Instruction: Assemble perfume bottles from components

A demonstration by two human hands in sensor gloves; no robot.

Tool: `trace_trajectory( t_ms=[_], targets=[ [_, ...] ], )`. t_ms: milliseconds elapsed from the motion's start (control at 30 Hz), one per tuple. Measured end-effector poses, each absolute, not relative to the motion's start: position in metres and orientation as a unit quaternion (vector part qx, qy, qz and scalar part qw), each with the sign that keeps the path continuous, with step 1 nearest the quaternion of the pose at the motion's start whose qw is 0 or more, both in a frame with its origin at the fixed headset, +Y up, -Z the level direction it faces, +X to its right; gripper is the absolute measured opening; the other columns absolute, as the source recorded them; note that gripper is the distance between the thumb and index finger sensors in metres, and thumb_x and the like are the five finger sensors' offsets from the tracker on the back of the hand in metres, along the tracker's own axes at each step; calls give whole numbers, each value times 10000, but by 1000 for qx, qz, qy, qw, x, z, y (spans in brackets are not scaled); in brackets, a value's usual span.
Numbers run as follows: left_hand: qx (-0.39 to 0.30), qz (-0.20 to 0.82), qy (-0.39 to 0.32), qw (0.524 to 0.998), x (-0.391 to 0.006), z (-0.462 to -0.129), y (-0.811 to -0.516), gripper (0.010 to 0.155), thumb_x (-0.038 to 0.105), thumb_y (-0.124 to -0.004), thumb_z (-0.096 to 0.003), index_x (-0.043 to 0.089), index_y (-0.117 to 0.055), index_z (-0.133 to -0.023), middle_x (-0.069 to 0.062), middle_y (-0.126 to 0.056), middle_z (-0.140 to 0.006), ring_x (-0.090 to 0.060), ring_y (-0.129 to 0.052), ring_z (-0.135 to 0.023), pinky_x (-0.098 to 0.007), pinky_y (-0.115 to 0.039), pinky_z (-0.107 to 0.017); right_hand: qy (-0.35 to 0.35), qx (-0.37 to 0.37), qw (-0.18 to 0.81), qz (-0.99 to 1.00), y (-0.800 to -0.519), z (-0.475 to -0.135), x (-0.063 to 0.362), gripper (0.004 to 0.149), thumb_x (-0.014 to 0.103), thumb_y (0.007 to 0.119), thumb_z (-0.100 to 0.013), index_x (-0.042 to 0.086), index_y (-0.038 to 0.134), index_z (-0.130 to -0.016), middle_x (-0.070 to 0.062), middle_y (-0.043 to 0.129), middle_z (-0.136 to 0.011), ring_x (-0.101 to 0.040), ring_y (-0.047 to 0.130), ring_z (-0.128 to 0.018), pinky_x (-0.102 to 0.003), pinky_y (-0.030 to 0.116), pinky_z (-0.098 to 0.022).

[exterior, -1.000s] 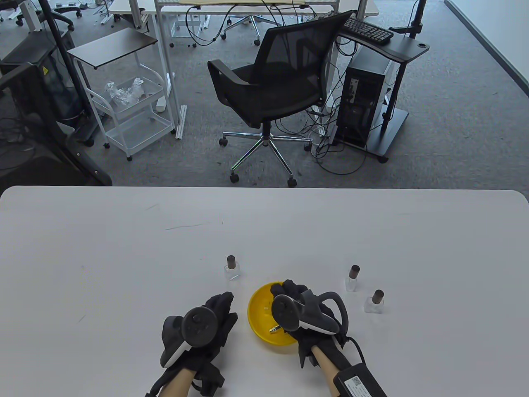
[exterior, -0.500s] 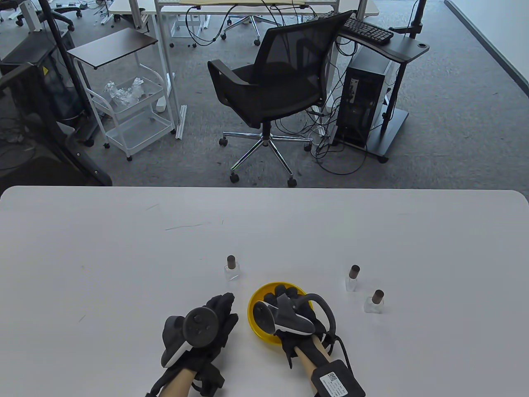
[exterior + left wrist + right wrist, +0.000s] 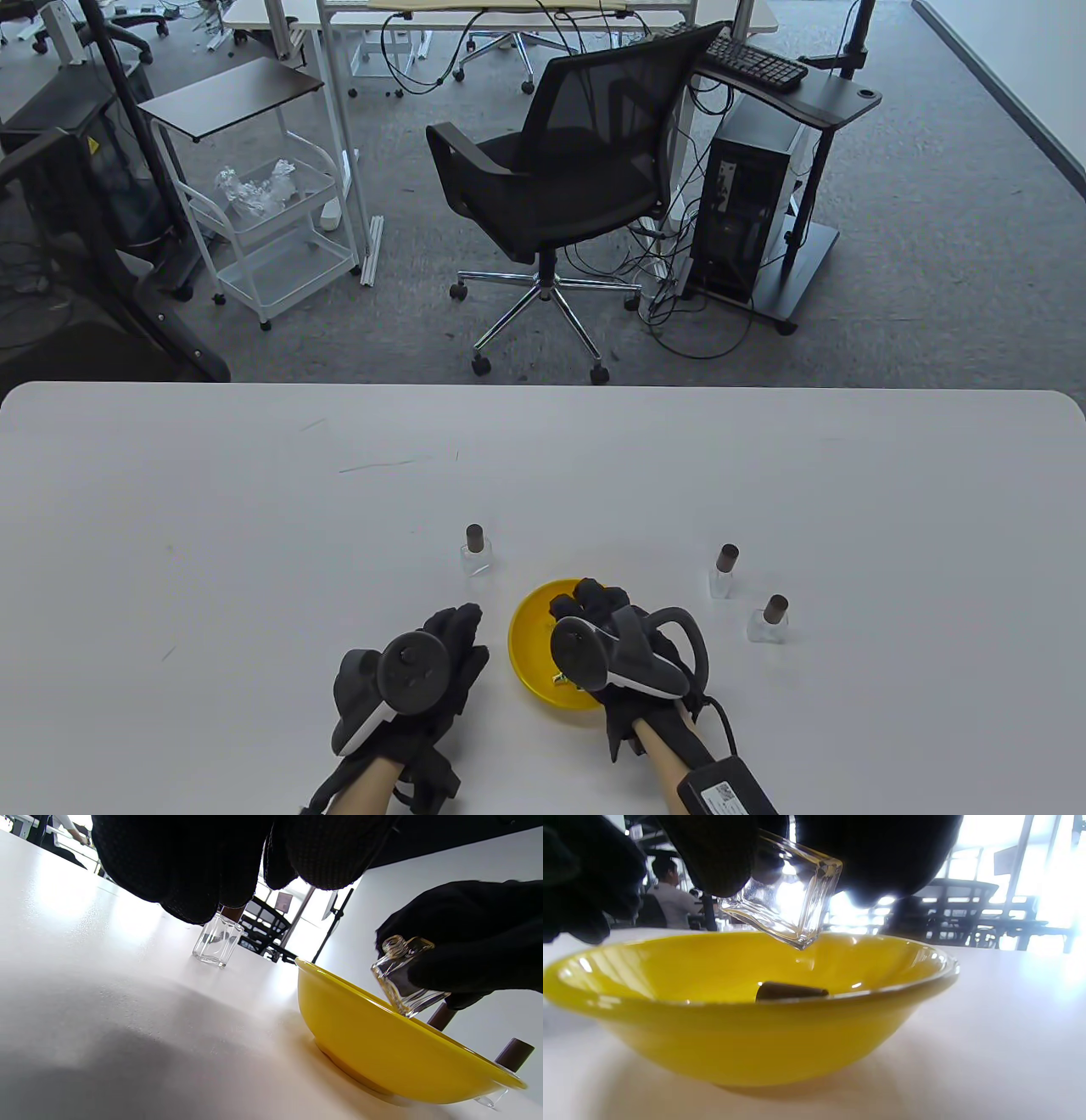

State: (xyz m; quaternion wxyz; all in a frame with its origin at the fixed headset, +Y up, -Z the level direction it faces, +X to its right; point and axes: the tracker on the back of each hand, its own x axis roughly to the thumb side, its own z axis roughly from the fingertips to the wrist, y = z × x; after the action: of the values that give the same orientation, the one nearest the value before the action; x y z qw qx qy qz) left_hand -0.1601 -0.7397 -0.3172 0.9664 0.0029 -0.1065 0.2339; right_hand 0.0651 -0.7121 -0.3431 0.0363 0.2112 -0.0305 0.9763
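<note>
Glass bottle [image 3: 780, 906] hung tilted over the yellow bowl [image 3: 530, 632], pinched in my right hand [image 3: 607, 628]; my left hand [image 3: 424, 671] rested loosely uncurled, lower left, nearby.

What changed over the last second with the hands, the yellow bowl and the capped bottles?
The right hand swung left, deeper over the yellow bowl, then came part of the way back; it now holds a small uncapped clear glass bottle, tilted, above the bowl. The left hand and the three brown-capped glass bottles stayed put.
</note>
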Motion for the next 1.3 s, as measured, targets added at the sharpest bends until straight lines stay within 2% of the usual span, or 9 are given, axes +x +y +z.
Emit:
trace_trajectory(
  t_ms=[167, 300, 500, 567, 900, 1067, 1300],
  targets=[
    [0, 222, -110, 969, -157, -317, -741, 566, 391, -707, -570, 228, -603, -1102, -150, -685, -1077, -397, -825, -882, -504, -736, -636, -89, 203, 157, 962, -700, -330, 93, 498, 341, 690, -615, 212, 490, -1052, -179, 685, -1077, -462, 822, -826, -462, 796, -498],
    [-2, 213, -113, 970, -155, -316, -742, 566, 391, -708, -569, 227, -603, -1101, -150, -687, -1076, -389, -829, -881, -504, -736, -635, -118, 194, 251, 941, -696, -320, 112, 506, 335, 707, -612, 179, 499, -1046, -155, 766, -1013, -428, 871, -773, -425, 815, -460],
    [-5, 193, -119, 974, -150, -315, -744, 563, 389, -709, -569, 227, -608, -1098, -148, -686, -1077, -391, -826, -884, -505, -736, -636, -129, 178, 364, 905, -710, -311, 132, 521, 333, 730, -605, 168, 504, -1045, -138, 782, -985, -398, 876, -740, -399, 806, -448],
    [0, 192, -122, 974, -148, -314, -742, 565, 390, -708, -569, 228, -605, -1100, -148, -688, -1075, -394, -824, -884, -505, -736, -635, -108, 164, 392, 899, -718, -312, 138, 527, 315, 738, -601, 157, 503, -1046, -149, 779, -981, -410, 870, -733, -403, 800, -445],
    [24, 186, -139, 972, -141, -309, -736, 574, 411, -706, -566, 227, -601, -1100, -161, -575, -1126, -413, -699, -978, -525, -676, -686, -107, 126, 410, 897, -729, -309, 156, 547, 282, 748, -593, 146, 486, -1055, -151, 768, -982, -410, 862, -727, -393, 800, -444],
    [38, 183, -163, 969, -133, -304, -730, 579, 433, -707, -561, 234, -611, -1096, -152, -592, -1124, -417, -691, -981, -536, -655, -701, -93, 121, 401, 903, -735, -308, 153, 556, 255, 753, -588, 136, 481, -1059, -156, 758, -990, -417, 855, -736, -400, 797, -451],
    [60, 144, -198, 968, -111, -295, -722, 574, 439, -715, -557, 231, -638, -1086, -162, -612, -1123, -430, -663, -996, -549, -628, -718, -97, 131, 402, 901, -730, -307, 152, 567, 229, 758, -583, 135, 473, -1064, -155, 746, -1002, -424, 842, -753, -407, 793, -465]
  ],
)
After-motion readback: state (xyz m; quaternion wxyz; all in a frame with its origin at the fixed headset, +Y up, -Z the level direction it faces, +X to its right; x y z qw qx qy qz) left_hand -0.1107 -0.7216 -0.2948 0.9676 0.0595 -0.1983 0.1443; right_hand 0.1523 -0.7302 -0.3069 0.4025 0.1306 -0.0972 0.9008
